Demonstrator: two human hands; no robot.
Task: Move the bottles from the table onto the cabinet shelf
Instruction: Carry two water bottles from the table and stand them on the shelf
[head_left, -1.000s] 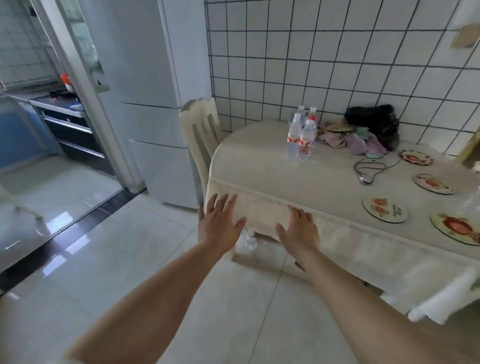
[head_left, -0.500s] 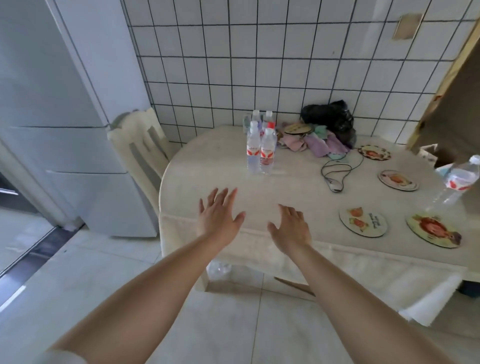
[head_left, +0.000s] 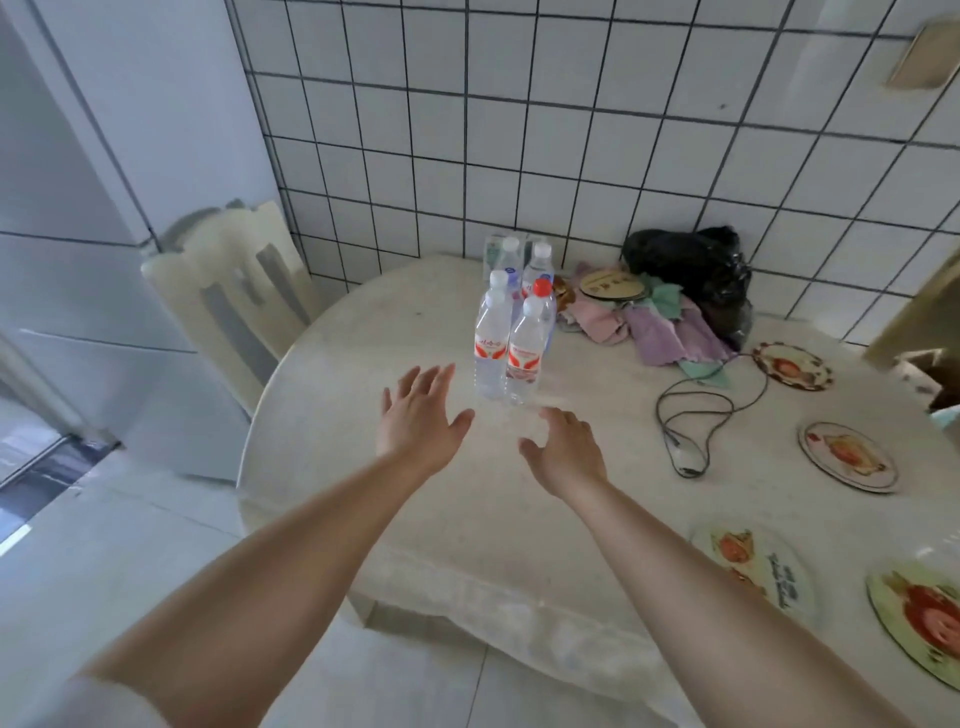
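Nearest, both bare forearms reach out over the round cream marble-patterned desk (head_left: 363, 364), the left hand (head_left: 418, 415) with fingers straight and spread, the right hand (head_left: 563, 449) with fingers loosely curved and apart, neither touching anything, apparently readied to take one bottle each. Just beyond them the clear plastic water bottles with red-and-white labels (head_left: 506, 345) stand upright in a tight cluster, with a black plastic bag (head_left: 685, 260) farther back against the white tiled wall (head_left: 571, 156)

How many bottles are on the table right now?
5 that I can make out, clustered ahead of both open hands: two front bottles, a red-capped one behind, two by the wall. More may be hidden.
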